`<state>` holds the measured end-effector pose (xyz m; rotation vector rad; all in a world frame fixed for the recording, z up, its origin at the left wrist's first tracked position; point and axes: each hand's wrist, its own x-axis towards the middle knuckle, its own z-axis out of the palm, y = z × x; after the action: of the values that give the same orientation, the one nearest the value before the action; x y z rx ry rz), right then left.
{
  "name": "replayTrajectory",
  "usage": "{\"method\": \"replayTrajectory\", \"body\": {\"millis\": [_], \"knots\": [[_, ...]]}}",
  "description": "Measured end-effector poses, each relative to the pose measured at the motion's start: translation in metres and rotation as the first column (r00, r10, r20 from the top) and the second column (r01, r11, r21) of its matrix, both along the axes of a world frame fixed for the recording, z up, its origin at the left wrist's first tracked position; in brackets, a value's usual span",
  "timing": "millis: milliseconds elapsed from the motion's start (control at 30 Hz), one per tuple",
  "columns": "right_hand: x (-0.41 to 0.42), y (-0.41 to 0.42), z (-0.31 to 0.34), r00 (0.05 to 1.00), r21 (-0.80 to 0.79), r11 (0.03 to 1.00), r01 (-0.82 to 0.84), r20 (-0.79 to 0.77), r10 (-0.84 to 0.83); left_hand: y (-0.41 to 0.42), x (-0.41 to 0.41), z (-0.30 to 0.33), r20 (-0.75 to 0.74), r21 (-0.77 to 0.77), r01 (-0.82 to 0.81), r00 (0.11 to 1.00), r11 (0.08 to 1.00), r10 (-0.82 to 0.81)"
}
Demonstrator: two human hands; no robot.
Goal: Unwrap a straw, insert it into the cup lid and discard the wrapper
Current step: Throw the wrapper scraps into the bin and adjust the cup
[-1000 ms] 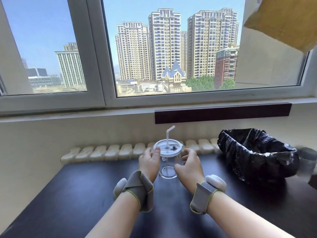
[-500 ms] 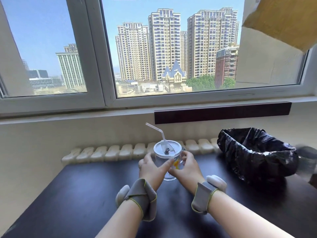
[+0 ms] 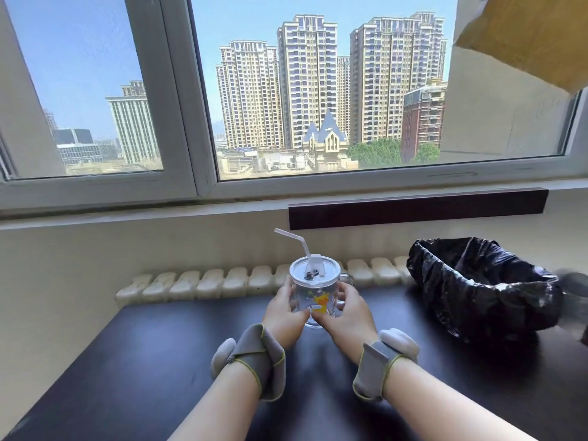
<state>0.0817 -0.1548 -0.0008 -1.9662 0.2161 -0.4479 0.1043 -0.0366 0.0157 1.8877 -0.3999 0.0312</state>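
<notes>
We've got both hands on the clear glass mug, which stands on the dark surface near its far edge. Left hand wraps its left side, right hand its right, thumbs nearly meeting in front below the yellow print. Lid is on. Bent white straw is through the lid, its top section pointing left. Bin with black liner stands to the right, well apart from the mug. We can't see a wrapper.

Both hands, left hand and right hand, wrap the clear cup (little yellow cartoon on it). Straw pokes toward 10 o'clock, bin at 3 o'clock.
</notes>
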Motion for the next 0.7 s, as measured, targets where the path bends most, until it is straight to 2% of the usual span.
{"method": "replayTrajectory", "body": {"millis": [167, 400, 700], "knots": [[-0.001, -0.001, -0.002, 1.0, -0.007, 1.0, 0.002, 0.015, -0.001, 0.001, 0.006, -0.002, -0.044, 0.002, 0.019, 0.999, 1.0, -0.019], [-0.007, -0.006, 0.006, 1.0, -0.055, 0.998, 0.025, -0.014, -0.025, 0.004, -0.008, 0.005, -0.064, 0.025, -0.043, 0.997, 0.999, 0.045], [-0.03, -0.01, 0.027, 1.0, -0.032, 0.999, -0.006, -0.009, 0.006, 0.006, -0.029, 0.016, 0.009, 0.1, -0.008, 1.0, 0.995, 0.007]]}}
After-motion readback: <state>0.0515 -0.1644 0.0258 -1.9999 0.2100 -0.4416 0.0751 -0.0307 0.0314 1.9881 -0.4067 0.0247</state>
